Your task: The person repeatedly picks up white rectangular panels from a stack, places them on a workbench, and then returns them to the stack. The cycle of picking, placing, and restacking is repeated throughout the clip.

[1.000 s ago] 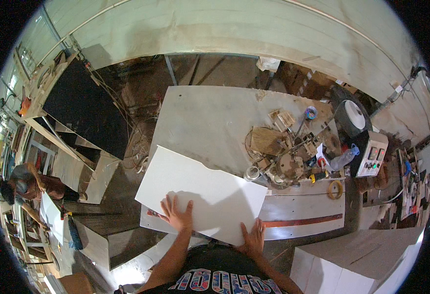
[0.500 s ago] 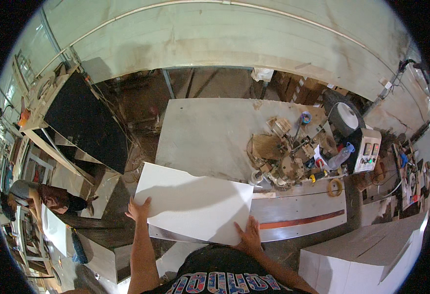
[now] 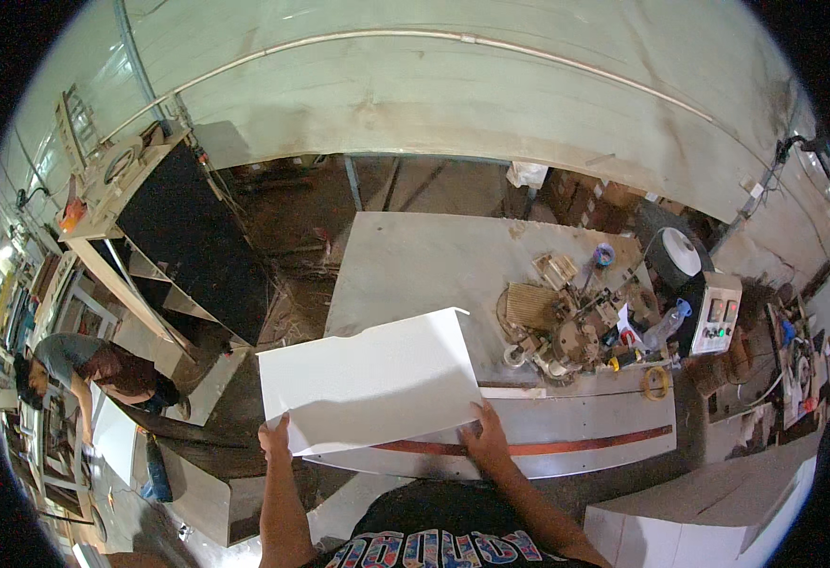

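A white rectangular panel (image 3: 368,374) is held tilted above the front left of a grey-topped work table (image 3: 406,251). My left hand (image 3: 275,437) is closed on its near left corner, thumb on the upper face and the other fingers partly hidden. My right hand (image 3: 486,440) grips the panel's near right corner, its fingertips at the edge. Beneath the panel's near edge, a reddish-brown strip (image 3: 576,442) runs along the metal front ledge (image 3: 529,464). A dusty machine (image 3: 566,327) stands on the table to the right of the panel.
A control box (image 3: 715,312) with a lit green button stands right of the machine. A yellow tape ring (image 3: 656,382) lies near the ledge. Stacked white panels (image 3: 680,511) are at lower right. At left, a person (image 3: 103,369) bends over another white panel (image 3: 114,435), beside a black-faced cabinet (image 3: 188,241).
The panel has turned counterclockwise, its right end swinging away from me. My left hand has moved to its near left corner, and my right hand has shifted up to its near right corner.
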`<state>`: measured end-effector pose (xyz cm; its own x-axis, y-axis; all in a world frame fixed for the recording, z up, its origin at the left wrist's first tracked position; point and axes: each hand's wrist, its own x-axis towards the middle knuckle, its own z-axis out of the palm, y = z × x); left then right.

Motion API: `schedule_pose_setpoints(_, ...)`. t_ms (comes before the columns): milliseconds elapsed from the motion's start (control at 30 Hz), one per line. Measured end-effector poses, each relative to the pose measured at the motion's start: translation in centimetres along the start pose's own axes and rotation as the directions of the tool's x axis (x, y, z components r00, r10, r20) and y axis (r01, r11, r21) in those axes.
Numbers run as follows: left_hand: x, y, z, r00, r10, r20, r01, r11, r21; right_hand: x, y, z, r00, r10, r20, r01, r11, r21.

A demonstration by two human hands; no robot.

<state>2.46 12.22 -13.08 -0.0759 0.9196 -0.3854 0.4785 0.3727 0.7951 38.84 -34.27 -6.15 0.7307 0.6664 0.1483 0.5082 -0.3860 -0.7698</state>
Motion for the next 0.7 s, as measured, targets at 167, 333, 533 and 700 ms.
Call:
schedule_pose_setpoints(167, -3.5, -0.2, -0.8, 0.966, 0.243, -0.084, -0.245, 0.764, -0.597, 2.9, 0.7, -0.7, 0.961, 0.275, 0.036, -0.246, 0.784, 0.570)
schedule_pose_setpoints(333, -13.4, 1.3, -4.1, 0.955, 0.097, -0.281, -0.248, 0.782, -0.572, 5.2, 4.8, -4.1, 0.982, 0.103, 0.157, -0.163, 0.886, 0.433)
schedule_pose_setpoints(533, -27.8, 0.5, -8.9, 0.892, 0.000, -0.453, -0.248, 0.837, -0.487, 5.3, 7.2, -8.4, 0.944, 0.022, 0.330, -0.192, 0.849, 0.492)
schedule_pose_setpoints(700, -43.0, -0.6, -11.9, 0.780, -0.273, -0.563, 0.054, 0.926, -0.374, 5.5, 5.8, -12.0, 0.810, 0.250, 0.530, -0.515, 0.736, 0.439)
